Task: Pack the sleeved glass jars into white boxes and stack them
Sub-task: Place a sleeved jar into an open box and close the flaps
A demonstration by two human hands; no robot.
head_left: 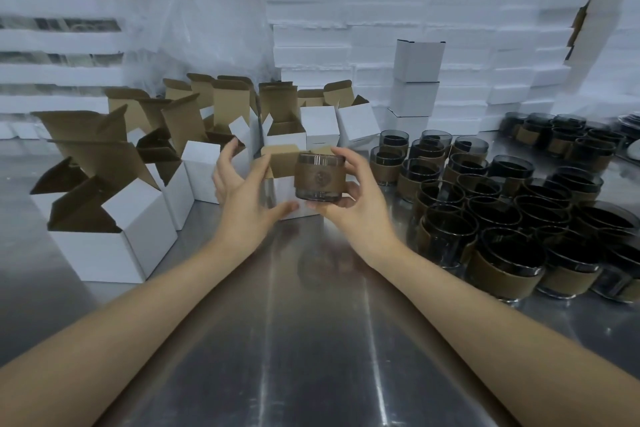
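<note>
Round, brown-sleeved smoky glass jar [320, 177]

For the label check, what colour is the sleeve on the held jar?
The sleeve is brown, seen in the head view.

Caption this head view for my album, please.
Right hand holds a sleeved glass jar beside an open white box; left hand spread open at the box.

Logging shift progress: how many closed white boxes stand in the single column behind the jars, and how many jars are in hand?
closed white boxes in the column: 3
sleeved jar held in the right hand: 1
Total: 4
</note>
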